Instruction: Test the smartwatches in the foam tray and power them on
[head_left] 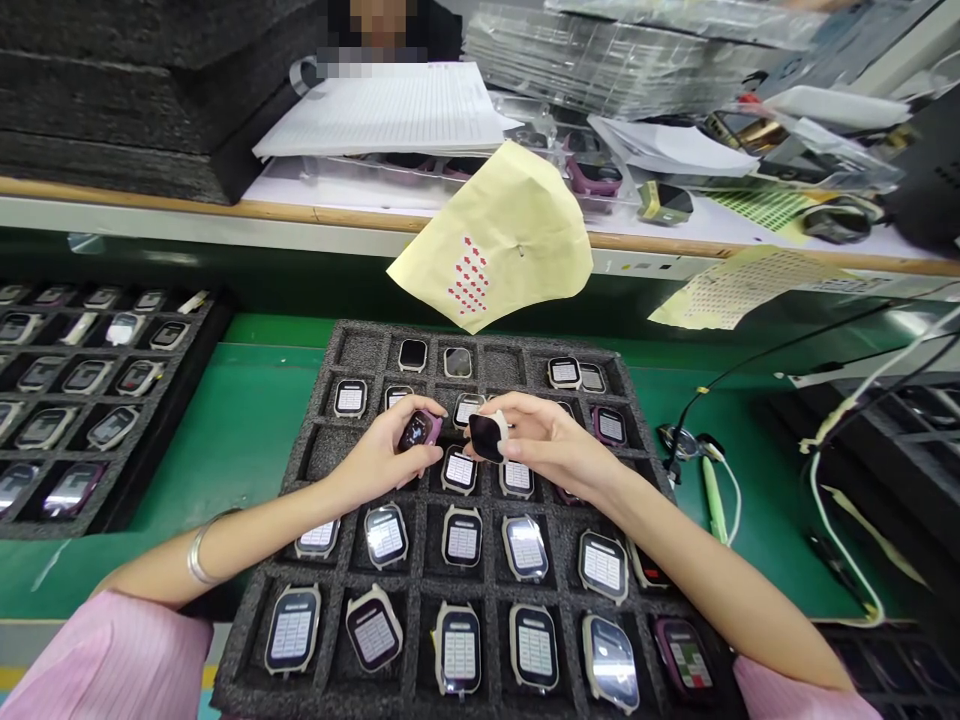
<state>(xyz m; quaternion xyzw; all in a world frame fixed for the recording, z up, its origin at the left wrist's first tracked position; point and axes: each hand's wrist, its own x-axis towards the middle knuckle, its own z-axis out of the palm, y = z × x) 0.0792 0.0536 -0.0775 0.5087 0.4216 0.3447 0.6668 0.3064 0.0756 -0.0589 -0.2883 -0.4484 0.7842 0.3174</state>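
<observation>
My left hand (399, 440) is closed on a purple smartwatch (417, 431) whose dark screen shows some small lit marks. In my right hand (541, 437) is a light-coloured smartwatch (487, 437) with a black screen, gripped between thumb and fingers. Both watches are held above a black foam tray (346, 590), close together but apart. Its compartments hold several strapless smartwatches, many with a white grid on the screen, such as the beige watch (462, 537) below my hands. A purple watch (682, 655) lies in the near right compartment. My hands partly cover the middle compartments.
Another foam tray (112, 480) of watches stands at the left on the green table (247, 400). A shelf edge (315, 222) crosses behind, with papers (382, 115) and hanging yellow sheets (536, 225). Cables (814, 480) and a green tool (714, 500) lie right. A person (442, 30) is beyond.
</observation>
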